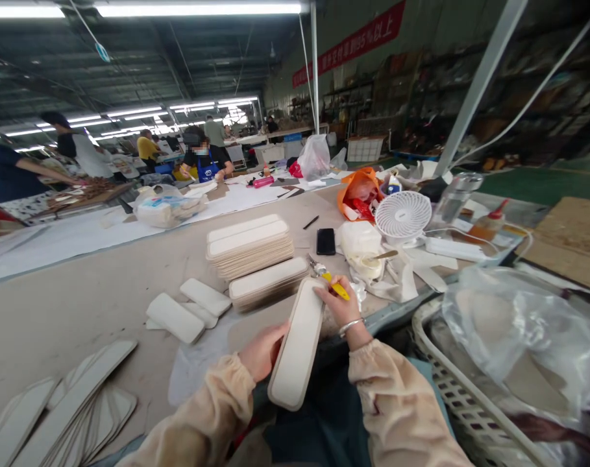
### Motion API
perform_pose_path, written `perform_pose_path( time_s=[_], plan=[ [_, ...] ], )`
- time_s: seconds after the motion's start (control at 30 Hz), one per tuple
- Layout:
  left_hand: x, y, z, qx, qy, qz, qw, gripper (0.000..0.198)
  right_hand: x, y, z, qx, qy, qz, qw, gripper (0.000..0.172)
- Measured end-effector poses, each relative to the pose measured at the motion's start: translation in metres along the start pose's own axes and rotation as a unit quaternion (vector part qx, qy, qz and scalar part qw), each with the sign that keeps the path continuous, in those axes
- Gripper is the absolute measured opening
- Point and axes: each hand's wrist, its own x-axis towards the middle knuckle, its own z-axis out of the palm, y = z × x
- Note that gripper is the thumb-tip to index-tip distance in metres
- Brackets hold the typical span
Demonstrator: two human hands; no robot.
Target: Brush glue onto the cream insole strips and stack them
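Note:
A long off-white panel [297, 347] with rounded corners is held tilted over the table's front edge. My left hand [264, 350] grips its left side, its fingers partly hidden behind the panel. At the top right corner, my right hand [342, 301] touches the panel with thumb and fingers. That hand also holds a yellow-handled tool [340, 288] with a metal tip; its exact kind is unclear. Just beyond stand a tall stack of similar panels [250, 243] and a lower stack [268, 282]. Several loose pieces [175, 318] lie to the left.
More panels fan out at the lower left [80, 402]. A black phone [326, 241], a white fan [403, 215], an orange bag [360, 191] and a glue bottle [489, 224] occupy the right side. A plastic basket [460, 389] stands beside my right arm. Co-workers are farther back.

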Motion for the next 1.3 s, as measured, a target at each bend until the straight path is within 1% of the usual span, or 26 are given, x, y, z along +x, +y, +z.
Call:
perform_pose_path(
  time_s=[0.07,0.13,0.23,0.33,0.43,0.57,0.8,0.9,1.0,1.17,1.3],
  plan=[
    [-0.005,-0.012,-0.001,-0.053,-0.030,-0.047,0.997,0.047,0.002,0.001,-0.003,-0.012,0.015,-0.004,1.000,0.042],
    [-0.010,-0.026,-0.005,-0.072,-0.034,-0.053,0.995,0.047,0.003,0.003,-0.005,-0.022,0.017,-0.006,1.000,0.041],
    [-0.019,-0.048,-0.014,-0.039,-0.038,-0.046,0.997,0.041,0.005,0.006,-0.007,-0.026,0.014,-0.008,1.000,0.040],
    [-0.025,-0.060,-0.018,0.002,-0.032,-0.054,0.998,0.049,0.006,0.011,-0.008,-0.032,0.020,-0.015,0.999,0.040],
    [-0.028,-0.061,-0.016,0.010,-0.027,-0.047,0.998,0.052,0.007,0.014,-0.009,-0.045,0.022,-0.019,0.999,0.041],
    [-0.028,-0.064,-0.016,0.016,-0.023,-0.031,0.999,0.050,0.007,0.014,-0.010,-0.048,0.023,-0.020,0.998,0.042],
    [-0.023,-0.080,-0.030,0.062,-0.008,-0.008,0.998,0.055,0.002,0.004,-0.006,-0.023,0.004,-0.010,1.000,0.042],
    [-0.023,-0.082,-0.033,0.083,-0.002,0.001,0.997,0.055,0.000,0.001,-0.004,-0.022,-0.003,-0.009,1.000,0.042],
    [-0.024,-0.081,-0.032,0.097,0.002,-0.002,0.995,0.056,-0.001,0.000,-0.004,-0.022,-0.007,-0.004,1.000,0.043],
    [-0.025,-0.080,-0.028,0.065,-0.025,0.010,0.998,0.056,-0.003,-0.001,-0.003,-0.019,-0.009,0.006,1.000,0.046],
    [-0.021,-0.071,-0.020,0.022,-0.015,0.032,0.999,0.048,-0.005,-0.002,-0.001,-0.007,-0.013,0.011,1.000,0.046]
  ],
)
